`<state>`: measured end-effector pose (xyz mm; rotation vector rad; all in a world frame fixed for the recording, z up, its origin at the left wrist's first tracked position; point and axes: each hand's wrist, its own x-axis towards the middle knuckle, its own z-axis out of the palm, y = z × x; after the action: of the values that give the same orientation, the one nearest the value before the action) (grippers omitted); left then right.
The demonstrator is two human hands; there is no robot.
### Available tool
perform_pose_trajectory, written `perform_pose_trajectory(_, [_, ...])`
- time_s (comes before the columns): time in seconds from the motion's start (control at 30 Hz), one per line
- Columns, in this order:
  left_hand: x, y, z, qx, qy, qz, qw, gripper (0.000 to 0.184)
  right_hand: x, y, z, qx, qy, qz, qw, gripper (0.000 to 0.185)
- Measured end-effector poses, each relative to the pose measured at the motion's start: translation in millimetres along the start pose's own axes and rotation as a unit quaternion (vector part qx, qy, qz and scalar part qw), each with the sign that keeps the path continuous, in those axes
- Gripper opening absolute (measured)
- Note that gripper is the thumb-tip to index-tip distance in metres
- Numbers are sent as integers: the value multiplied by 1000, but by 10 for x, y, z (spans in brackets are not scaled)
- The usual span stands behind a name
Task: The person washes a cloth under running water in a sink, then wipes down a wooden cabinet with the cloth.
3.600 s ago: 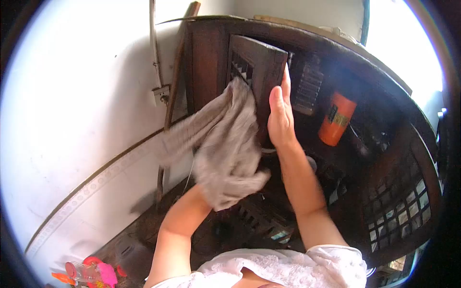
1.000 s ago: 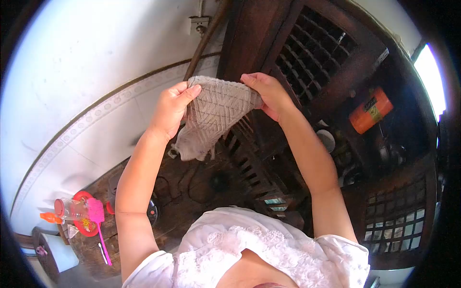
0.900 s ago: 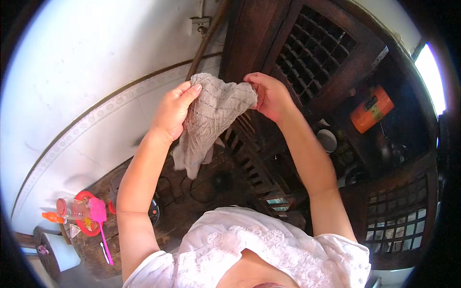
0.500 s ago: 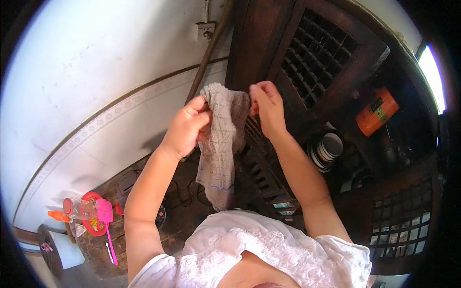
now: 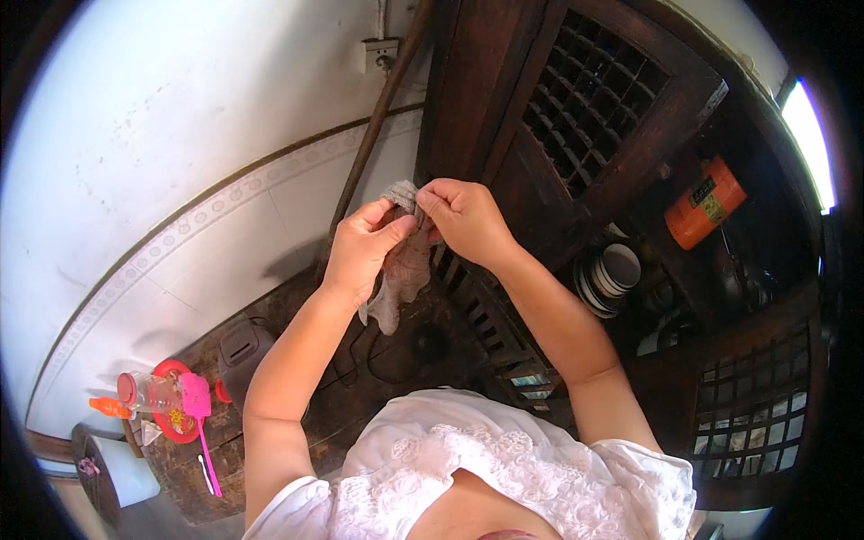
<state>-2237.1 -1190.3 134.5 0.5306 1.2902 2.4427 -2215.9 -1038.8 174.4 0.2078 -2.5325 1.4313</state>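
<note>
A grey-brown cloth [image 5: 405, 268] hangs bunched between my two hands, out in front of my chest and above the dark wooden table [image 5: 342, 414]. The thumb and fingers of my left hand [image 5: 358, 250] pinch its upper left part. At its top right edge, my right hand [image 5: 463, 218] is closed on the cloth, fingers curled close to the left fingertips. The lower end dangles loose below the left thumb. Part of the cloth is hidden behind my fingers.
On the right stands a dark wooden cabinet [image 5: 504, 99] with lattice doors, holding an orange canister [image 5: 705, 203] and stacked bowls [image 5: 619, 268]. At the left are a pink fly swatter [image 5: 195, 396], a red plate [image 5: 183, 430], a clear jar [image 5: 153, 393] and a grey appliance [image 5: 243, 351]. A pole [image 5: 373, 135] leans on the wall.
The cloth, which hung long and spread out, is now gathered shorter. My right hand has moved left and down to meet the left hand at its top.
</note>
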Motion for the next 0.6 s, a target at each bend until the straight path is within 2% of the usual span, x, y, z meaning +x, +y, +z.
perform_pose_trajectory(0.03, [5, -16, -23, 0, 1, 0, 1000, 27, -17, -13, 1, 0, 0, 0, 1000, 18])
perform_pose_trajectory(0.1, [7, -18, -81, 104, -25, -21, 994, 25, -57, -53, -4, -99, -4, -45, 994, 19])
perform_pose_trajectory(0.23, [-26, 14, -96, 77, 4, -92, 993, 18, -86, 9, 15, -102, 27, -95, 990, 19])
perform_pose_trajectory(0.3, [-28, -16, -101, 49, 13, -97, 994, 18, -98, 66, 4, -35, -35, 8, 999, 19])
perform_pose_trajectory(0.33, [-34, -15, -94, 50, 12, -98, 994, 18, -108, 81, 0, -34, -34, 9, 999, 19])
perform_pose_trajectory(0.4, [-52, -10, -71, 91, 25, -91, 991, 18, -137, 109, -1, 80, -37, 81, 993, 20])
perform_pose_trajectory(0.53, [-47, -68, -58, 141, 48, -67, 986, 21, -166, 294, 64, 134, 9, 91, 987, 20])
perform_pose_trajectory(0.6, [-24, -147, -39, 201, 114, -82, 969, 24, -173, 367, 104, 244, 20, 134, 960, 21])
